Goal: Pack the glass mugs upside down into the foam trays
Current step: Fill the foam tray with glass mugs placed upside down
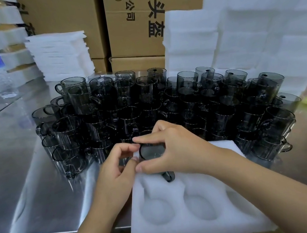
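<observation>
Your right hand (176, 149): curled over the mug (151, 153), forefinger across its far edge, thumb on its near side.
Your left hand (119, 162): thumb and forefinger bent in a pinch at the mug's left edge, close against the right thumb.
Mug: directly under both hands, at the far-left pocket of the foam tray (234, 214). A round end faces up, so its long axis stands near upright. Whether that end is base or mouth is hard to tell through the dark glass.
Handle (168, 176): juts out below your right palm, pointing back toward you and lying on the foam.
Key relation: the mug looks to have only downward left to go, so the push should run straight along its axis into the pocket.
Nearer hand: both touch it, but the right covers more glass and seems better placed to press.
Open pockets (157, 210): two lie just nearer you than the hands.
Waiting mugs (147, 105): crowded on the counter (27, 176) just beyond your fingertips.
</observation>
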The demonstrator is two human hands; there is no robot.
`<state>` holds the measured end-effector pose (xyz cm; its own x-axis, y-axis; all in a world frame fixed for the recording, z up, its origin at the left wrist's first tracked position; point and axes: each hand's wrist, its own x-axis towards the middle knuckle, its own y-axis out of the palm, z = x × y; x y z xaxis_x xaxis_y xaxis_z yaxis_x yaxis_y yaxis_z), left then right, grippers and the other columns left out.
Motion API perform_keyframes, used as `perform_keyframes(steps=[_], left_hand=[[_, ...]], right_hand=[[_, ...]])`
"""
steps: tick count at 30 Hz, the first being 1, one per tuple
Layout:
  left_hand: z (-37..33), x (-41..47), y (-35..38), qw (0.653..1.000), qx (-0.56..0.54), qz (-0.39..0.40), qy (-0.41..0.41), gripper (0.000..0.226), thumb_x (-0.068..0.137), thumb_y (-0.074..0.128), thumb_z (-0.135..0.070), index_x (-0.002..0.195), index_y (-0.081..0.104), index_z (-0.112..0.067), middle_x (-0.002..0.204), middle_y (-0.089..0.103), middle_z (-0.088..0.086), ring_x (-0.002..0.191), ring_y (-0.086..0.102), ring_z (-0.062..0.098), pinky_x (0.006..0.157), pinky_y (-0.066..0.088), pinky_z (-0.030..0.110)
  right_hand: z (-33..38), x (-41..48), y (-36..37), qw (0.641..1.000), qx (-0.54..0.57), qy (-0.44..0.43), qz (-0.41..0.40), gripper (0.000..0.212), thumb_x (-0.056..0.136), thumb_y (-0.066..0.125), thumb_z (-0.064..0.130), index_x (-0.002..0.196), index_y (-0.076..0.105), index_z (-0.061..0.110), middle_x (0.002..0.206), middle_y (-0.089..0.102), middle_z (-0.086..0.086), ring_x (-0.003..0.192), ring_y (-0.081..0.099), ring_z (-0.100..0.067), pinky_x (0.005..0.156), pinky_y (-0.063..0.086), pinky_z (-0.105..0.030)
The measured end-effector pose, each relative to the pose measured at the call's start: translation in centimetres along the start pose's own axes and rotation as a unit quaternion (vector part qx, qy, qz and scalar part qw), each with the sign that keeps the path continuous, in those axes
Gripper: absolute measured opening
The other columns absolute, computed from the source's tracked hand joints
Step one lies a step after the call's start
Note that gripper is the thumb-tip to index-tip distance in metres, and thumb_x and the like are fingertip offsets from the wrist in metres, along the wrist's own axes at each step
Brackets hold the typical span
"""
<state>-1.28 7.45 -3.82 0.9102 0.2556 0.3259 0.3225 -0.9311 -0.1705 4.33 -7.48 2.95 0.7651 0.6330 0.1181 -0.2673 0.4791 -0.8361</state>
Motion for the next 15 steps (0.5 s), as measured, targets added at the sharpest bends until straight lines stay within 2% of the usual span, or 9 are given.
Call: perform_keyframes(steps=[3, 7, 10, 13, 15], left_hand=[[-0.1, 0.0, 0.0, 1.000, -0.002, 0.002, -0.005, 0.023, 0.090, 0.051, 0.001, 0.091, 0.061, -0.019, 0.087, 0.065, -0.007, 0.069, 0.056, -0.004, 0.061, 0.043, 0.009], [0.0, 0.0, 0.0, 1.000, 0.003, 0.005, -0.005, 0.023, 0.092, 0.051, -0.003, 0.090, 0.062, -0.022, 0.085, 0.066, -0.013, 0.067, 0.055, -0.005, 0.062, 0.042, 0.008], [-0.1, 0.0, 0.0, 1.000, 0.018, 0.003, 0.006, 0.021, 0.093, 0.050, -0.004, 0.090, 0.063, -0.021, 0.086, 0.065, -0.022, 0.075, 0.056, -0.010, 0.066, 0.040, 0.003], [-0.2, -0.1, -0.1, 1.000, 0.015, 0.005, 0.013, 0.019, 0.094, 0.052, -0.006, 0.091, 0.064, -0.022, 0.094, 0.066, -0.021, 0.087, 0.059, -0.009, 0.070, 0.041, 0.003], [-0.2, -0.2, -0.1, 1.000, 0.013, 0.005, 0.012, 0.017, 0.093, 0.054, -0.009, 0.090, 0.064, -0.022, 0.095, 0.066, -0.021, 0.088, 0.059, -0.007, 0.071, 0.042, 0.004]], right_hand=[[-0.2, 0.0, 0.4, 1.000, -0.021, -0.023, 0.004, 0.056, 0.066, 0.072, 0.060, 0.119, 0.059, 0.047, 0.091, 0.042, 0.013, 0.083, 0.045, 0.002, 0.069, 0.036, -0.016], [-0.3, -0.1, 0.8, 0.999, -0.025, -0.029, -0.011, 0.057, 0.057, 0.064, 0.073, 0.110, 0.056, 0.053, 0.085, 0.041, 0.011, 0.077, 0.046, -0.003, 0.065, 0.039, -0.020], [-0.3, -0.4, 1.1, 0.996, -0.076, -0.036, -0.015, 0.066, 0.055, 0.058, 0.078, 0.115, 0.057, 0.052, 0.085, 0.039, 0.011, 0.073, 0.046, -0.004, 0.060, 0.038, -0.022], [-0.3, -0.6, 1.2, 0.992, -0.117, -0.042, -0.020, 0.070, 0.058, 0.054, 0.079, 0.122, 0.053, 0.054, 0.086, 0.036, 0.009, 0.074, 0.039, -0.007, 0.057, 0.033, -0.024], [-0.4, -0.7, 1.3, 0.990, -0.130, -0.042, -0.019, 0.070, 0.060, 0.053, 0.079, 0.125, 0.052, 0.053, 0.085, 0.034, 0.008, 0.075, 0.036, -0.008, 0.057, 0.032, -0.024]])
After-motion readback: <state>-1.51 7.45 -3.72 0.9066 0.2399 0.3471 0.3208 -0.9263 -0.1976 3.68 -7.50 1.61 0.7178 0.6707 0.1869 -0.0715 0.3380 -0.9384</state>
